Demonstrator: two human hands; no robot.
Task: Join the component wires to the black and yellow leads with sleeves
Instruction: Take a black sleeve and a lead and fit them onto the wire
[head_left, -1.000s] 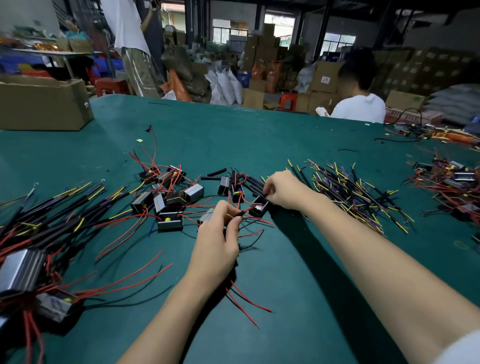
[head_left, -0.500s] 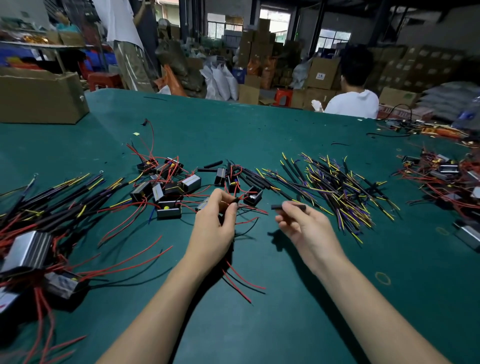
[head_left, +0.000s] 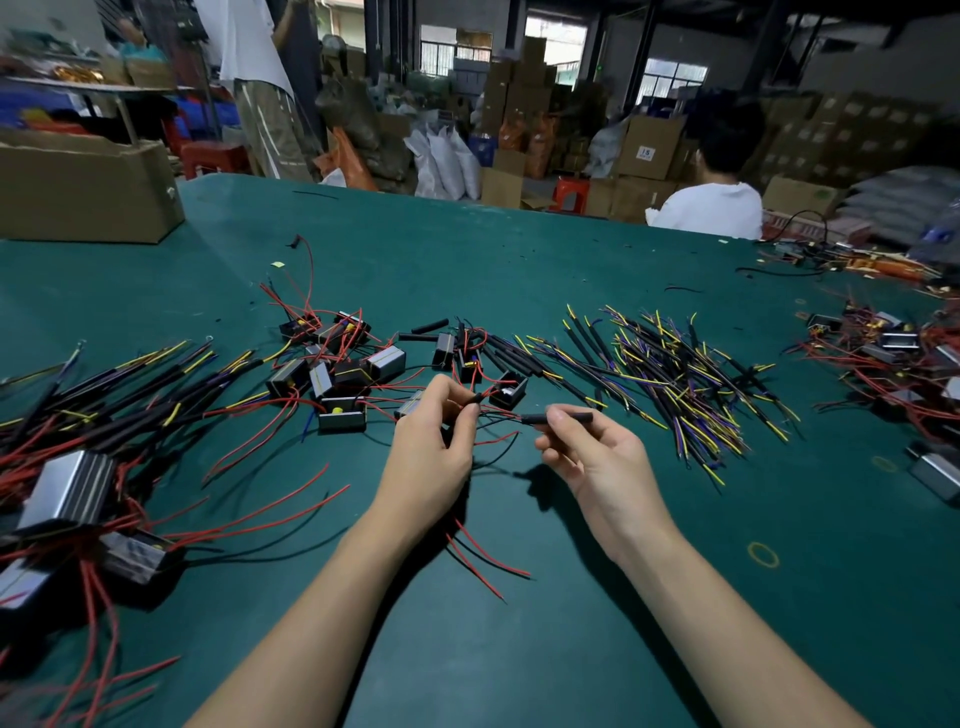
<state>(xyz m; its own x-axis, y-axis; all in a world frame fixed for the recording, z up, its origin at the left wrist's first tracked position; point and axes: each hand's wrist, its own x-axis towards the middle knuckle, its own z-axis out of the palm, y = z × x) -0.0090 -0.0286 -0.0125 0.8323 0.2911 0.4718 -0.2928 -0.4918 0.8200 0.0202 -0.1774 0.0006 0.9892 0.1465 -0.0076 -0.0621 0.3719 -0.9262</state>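
Observation:
My left hand (head_left: 434, 452) is closed on a small component with red and black wires (head_left: 493, 444) that trail down across the green table (head_left: 519, 249); its thumb and forefinger pinch a wire end with a short black sleeve piece. Just to the right, my right hand (head_left: 592, 457) pinches a black sleeve (head_left: 558, 417) held level, its left end pointing at the wire tips. A heap of black and yellow leads (head_left: 675, 384) lies beyond my right hand. Several small box-shaped components (head_left: 343, 374) with red wires lie beyond my left hand.
Sleeved leads and metal-cased parts (head_left: 67, 488) crowd the left side. More components (head_left: 893, 348) pile up at the right edge. A cardboard box (head_left: 88, 192) stands at the far left. A person in white (head_left: 711, 208) sits at the table's far side; another stands at the back left.
My right hand drew back from the pile with a black sleeve and now holds it near the wire ends in my left hand. My left hand stayed in place.

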